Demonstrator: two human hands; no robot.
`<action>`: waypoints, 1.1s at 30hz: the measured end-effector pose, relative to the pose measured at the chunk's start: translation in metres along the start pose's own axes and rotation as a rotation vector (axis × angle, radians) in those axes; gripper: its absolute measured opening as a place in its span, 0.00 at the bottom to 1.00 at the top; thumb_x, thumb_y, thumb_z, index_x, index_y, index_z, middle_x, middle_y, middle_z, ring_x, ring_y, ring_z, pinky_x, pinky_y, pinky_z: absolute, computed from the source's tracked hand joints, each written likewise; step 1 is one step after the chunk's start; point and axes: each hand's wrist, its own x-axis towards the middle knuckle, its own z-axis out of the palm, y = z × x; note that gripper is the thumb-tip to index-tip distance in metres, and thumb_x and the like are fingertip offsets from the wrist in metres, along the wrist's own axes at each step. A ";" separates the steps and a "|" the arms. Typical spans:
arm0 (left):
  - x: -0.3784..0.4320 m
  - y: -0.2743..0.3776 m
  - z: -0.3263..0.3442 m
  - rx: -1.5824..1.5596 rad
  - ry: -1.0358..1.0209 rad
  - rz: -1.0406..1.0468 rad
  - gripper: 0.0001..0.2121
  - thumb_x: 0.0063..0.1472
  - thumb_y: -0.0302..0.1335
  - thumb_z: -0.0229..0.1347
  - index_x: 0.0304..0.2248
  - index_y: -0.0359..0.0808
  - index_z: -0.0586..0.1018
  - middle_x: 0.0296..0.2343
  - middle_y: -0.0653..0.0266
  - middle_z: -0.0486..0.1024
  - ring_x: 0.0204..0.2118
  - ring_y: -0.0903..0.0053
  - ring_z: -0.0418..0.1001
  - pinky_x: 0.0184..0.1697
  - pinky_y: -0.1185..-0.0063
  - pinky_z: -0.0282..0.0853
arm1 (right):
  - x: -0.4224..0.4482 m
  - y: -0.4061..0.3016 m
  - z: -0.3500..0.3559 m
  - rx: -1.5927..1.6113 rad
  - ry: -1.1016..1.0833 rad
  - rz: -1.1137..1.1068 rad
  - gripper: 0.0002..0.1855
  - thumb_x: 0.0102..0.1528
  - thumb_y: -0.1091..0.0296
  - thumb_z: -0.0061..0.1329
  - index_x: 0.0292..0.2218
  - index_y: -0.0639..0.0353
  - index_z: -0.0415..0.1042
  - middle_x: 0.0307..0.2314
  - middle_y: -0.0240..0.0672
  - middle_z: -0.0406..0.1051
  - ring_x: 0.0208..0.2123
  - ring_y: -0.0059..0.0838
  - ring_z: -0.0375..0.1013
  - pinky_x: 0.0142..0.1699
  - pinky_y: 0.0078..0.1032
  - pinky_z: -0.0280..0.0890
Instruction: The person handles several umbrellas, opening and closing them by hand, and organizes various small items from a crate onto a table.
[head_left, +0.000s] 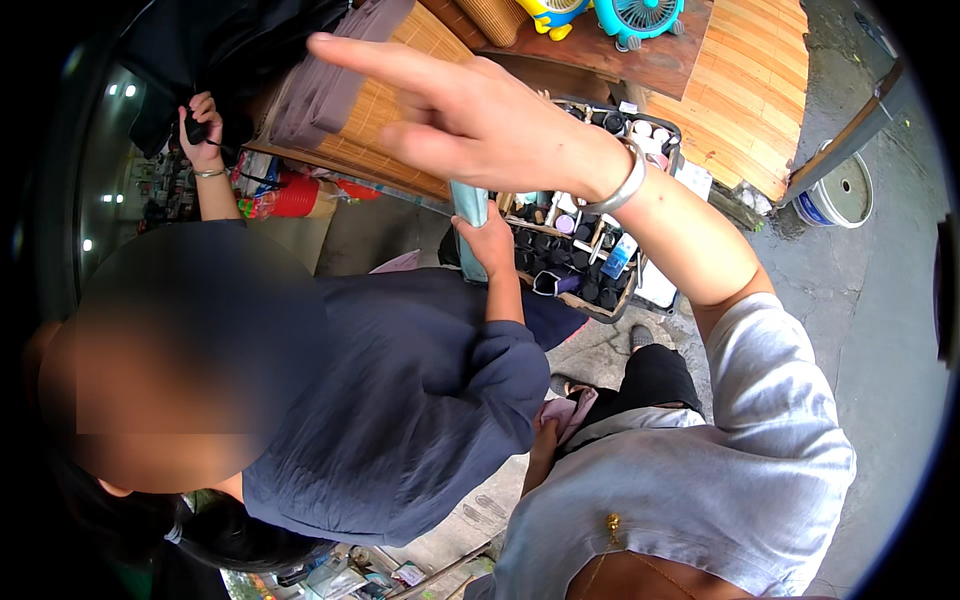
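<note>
My right hand (480, 120) is raised across the upper middle, index finger stretched to the left and thumb spread below it. It holds nothing; a silver bangle (626, 180) circles its wrist. Low beside my waist, my left hand (546, 433) grips a pink cloth (568, 412). Just beneath my right hand, another person's hand (491, 238) grasps a long pale teal item (470, 225). That person's other hand (201, 131) is lifted at the left around a small black object (196, 131). The person, in a dark shirt (405, 397), stands close at my left.
A case (626, 307) of dark bottles and small containers lies ahead. Behind it are bamboo mats (397, 97), grey-purple folded fabric (322, 90), and a turquoise fan (637, 15) on a wooden table (660, 64). At right stand a post (840, 146) and a white bucket (851, 191).
</note>
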 end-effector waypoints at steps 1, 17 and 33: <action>-0.007 -0.011 0.002 -0.048 -0.005 -0.035 0.17 0.53 0.27 0.47 0.43 0.34 0.71 0.36 0.55 0.73 0.42 0.68 0.70 0.48 0.71 0.61 | 0.004 -0.002 0.000 -0.008 0.007 0.001 0.35 0.51 0.71 0.43 0.59 0.49 0.48 0.11 0.31 0.55 0.13 0.22 0.55 0.22 0.22 0.54; -0.018 -0.016 0.014 -0.273 0.036 -0.164 0.21 0.49 0.23 0.47 0.45 0.29 0.71 0.36 0.53 0.75 0.38 0.72 0.72 0.42 0.79 0.67 | -0.440 0.091 0.023 -0.570 -0.528 0.951 0.36 0.43 0.69 0.49 0.55 0.47 0.57 0.48 0.43 0.60 0.47 0.46 0.61 0.51 0.39 0.57; -0.020 -0.008 -0.003 -0.395 0.065 -0.192 0.22 0.49 0.19 0.45 0.47 0.29 0.68 0.39 0.57 0.71 0.39 0.73 0.70 0.44 0.79 0.65 | -0.442 0.086 0.047 -0.597 -0.291 0.924 0.34 0.42 0.74 0.49 0.52 0.54 0.57 0.48 0.47 0.58 0.50 0.47 0.56 0.54 0.40 0.54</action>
